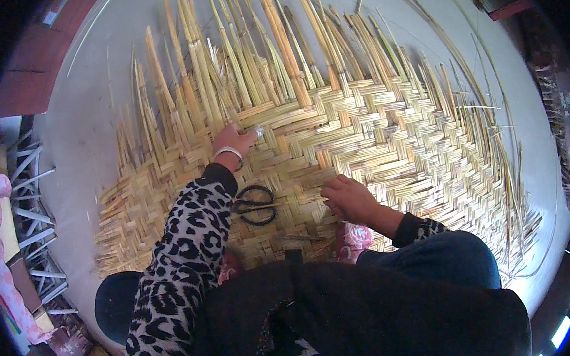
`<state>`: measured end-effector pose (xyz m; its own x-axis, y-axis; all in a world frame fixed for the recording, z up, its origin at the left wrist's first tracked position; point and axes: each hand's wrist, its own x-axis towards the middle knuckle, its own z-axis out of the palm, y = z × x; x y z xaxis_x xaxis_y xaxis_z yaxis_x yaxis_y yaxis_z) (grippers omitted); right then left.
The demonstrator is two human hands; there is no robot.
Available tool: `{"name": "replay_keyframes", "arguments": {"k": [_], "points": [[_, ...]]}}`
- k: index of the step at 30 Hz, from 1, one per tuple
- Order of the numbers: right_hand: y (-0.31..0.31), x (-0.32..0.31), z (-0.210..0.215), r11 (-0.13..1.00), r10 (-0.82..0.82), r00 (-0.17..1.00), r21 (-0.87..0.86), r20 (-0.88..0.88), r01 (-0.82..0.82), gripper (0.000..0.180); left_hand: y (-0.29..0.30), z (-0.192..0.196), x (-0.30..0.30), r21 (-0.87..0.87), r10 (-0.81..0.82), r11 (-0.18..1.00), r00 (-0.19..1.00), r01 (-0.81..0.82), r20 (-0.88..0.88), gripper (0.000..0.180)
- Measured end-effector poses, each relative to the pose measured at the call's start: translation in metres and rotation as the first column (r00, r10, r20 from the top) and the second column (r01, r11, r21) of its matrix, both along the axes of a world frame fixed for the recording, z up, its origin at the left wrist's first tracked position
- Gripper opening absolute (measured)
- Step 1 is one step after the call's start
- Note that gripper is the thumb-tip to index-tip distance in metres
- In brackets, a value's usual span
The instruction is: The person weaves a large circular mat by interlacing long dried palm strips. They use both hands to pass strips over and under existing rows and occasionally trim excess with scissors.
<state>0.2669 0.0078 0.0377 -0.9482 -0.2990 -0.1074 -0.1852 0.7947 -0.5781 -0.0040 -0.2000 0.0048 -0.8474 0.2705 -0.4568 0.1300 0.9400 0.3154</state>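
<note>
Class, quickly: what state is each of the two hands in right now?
Left hand: over the woven mat; open or closed cannot be told.
Right hand: curled; whether it holds anything cannot be told.

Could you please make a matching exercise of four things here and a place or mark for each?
1. Bare left hand
2. Black, loop-handled scissors
3. Long, flat, pale-yellow strips
4. Pink-and-white right shoe

A. Sticking out from the pale woven mat
B. Just below the bare right hand in the picture
C. Pale bracelet at the wrist
D. On the mat, below the left hand

Pairs: 1-C; 2-D; 3-A; 4-B
</note>
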Motion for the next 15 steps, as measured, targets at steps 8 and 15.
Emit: {"name": "replay_keyframes", "arguments": {"k": [8, 15], "points": [[0.000, -0.002, 0.002, 0.998, 0.019, 0.998, 0.057, 0.067, -0.022, 0.023, 0.008, 0.007, 0.006, -0.035, 0.002, 0.999, 0.999, -0.004, -0.036, 0.051], [0.000, 0.007, 0.004, 0.997, 0.020, 1.000, 0.077, -0.003, -0.020, 0.025, 0.037, 0.038, 0.040, 0.064, -0.240, 0.959, 0.907, 0.278, -0.345, 0.051]]}}
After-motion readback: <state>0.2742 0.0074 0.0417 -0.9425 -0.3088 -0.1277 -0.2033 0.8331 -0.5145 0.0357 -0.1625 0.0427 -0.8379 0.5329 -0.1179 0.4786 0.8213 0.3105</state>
